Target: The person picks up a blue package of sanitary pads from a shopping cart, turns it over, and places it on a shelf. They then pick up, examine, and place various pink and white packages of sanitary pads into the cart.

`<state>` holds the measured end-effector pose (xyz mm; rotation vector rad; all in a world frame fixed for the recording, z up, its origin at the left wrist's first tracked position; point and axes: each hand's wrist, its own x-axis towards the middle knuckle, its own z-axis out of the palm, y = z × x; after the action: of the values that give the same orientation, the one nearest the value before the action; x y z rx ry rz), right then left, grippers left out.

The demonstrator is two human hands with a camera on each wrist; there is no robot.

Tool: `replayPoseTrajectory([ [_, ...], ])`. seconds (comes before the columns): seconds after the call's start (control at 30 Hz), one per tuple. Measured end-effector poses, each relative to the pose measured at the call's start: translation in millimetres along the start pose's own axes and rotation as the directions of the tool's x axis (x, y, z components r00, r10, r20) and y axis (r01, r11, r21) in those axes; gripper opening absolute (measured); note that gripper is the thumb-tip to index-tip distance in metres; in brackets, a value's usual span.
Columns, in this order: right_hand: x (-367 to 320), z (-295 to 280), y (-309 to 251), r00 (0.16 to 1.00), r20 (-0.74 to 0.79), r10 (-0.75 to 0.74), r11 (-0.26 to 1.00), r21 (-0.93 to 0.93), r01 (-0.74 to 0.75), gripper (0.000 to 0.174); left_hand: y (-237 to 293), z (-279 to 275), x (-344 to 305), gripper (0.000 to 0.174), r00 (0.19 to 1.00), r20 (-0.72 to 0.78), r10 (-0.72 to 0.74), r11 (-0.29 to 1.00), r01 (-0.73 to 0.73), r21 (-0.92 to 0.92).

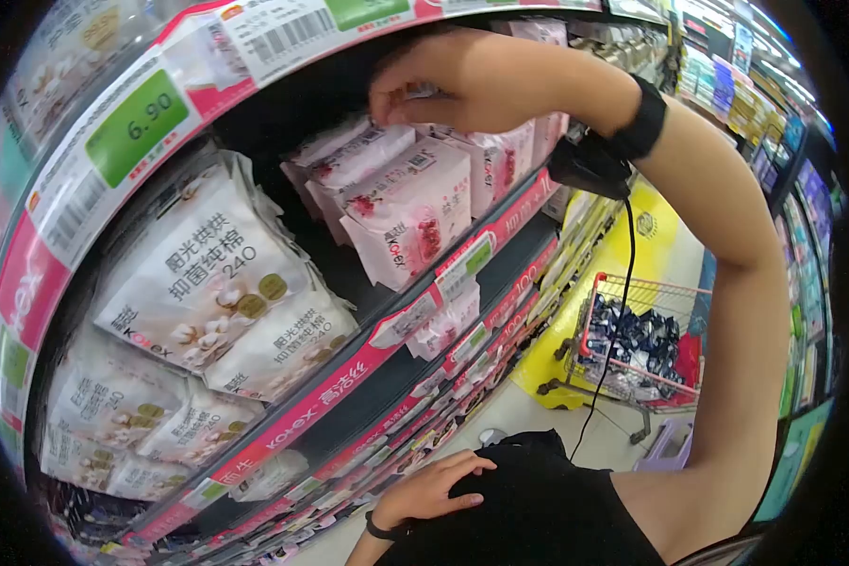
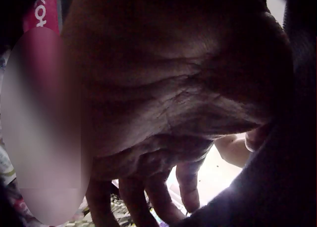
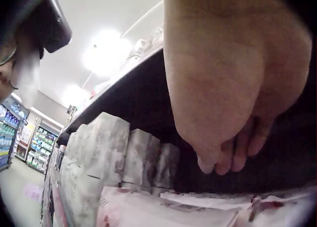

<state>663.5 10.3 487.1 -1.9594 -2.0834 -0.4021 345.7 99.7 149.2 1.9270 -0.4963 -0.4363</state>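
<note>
Over pink-and-white Kotex packs [image 1: 407,212] on the upper shelf, my right hand [image 1: 434,85] reaches in with bent fingers. In the right wrist view, the fingertips [image 3: 238,162] hang close above the pink pack tops [image 3: 163,209] before the dark shelf back, and no pack shows between them. The packs stand in rows, their printed fronts facing out. Low in the head view, my left hand [image 1: 434,486] lies against the black shirt [image 1: 547,500], its fingers extended. The palm [image 2: 173,88] fills much of the left wrist view, holding nothing visible.
White cotton-pad packs [image 1: 208,274] are stacked left of the pink ones. A price-tag rail [image 1: 75,203] curves overhead, and a Kotex-printed shelf edge [image 1: 316,415] runs below. In the aisle stands a shopping cart [image 1: 646,344] holding dark items. A cable [image 1: 623,311] hangs from the right wrist.
</note>
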Motion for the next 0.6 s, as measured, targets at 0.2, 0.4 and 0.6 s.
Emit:
replayPoseTrajectory([
  [0.2, -128.6, 3.8, -45.5, 0.885, -0.465, -0.041, 0.976, -0.208, -0.064, 0.022, -10.0, -2.9, 1.9, 0.049, 0.997, 0.074, -0.006, 1.0, 0.008, -0.03],
  [0.4, -335.6, 174.7, -39.2, 0.342, -0.379, 0.86, 0.508, 0.569, -0.647, 0.035, -30.8, 10.4, 29.5, 0.042, 0.978, 0.204, -0.041, 0.998, 0.048, -0.029],
  [0.6, -649.6, 488.8, -157.0, -0.128, 0.367, 0.921, -0.189, 0.136, -0.972, 0.036, -26.8, 39.6, 91.3, 0.042, 0.955, 0.296, -0.027, 0.996, 0.001, 0.089],
])
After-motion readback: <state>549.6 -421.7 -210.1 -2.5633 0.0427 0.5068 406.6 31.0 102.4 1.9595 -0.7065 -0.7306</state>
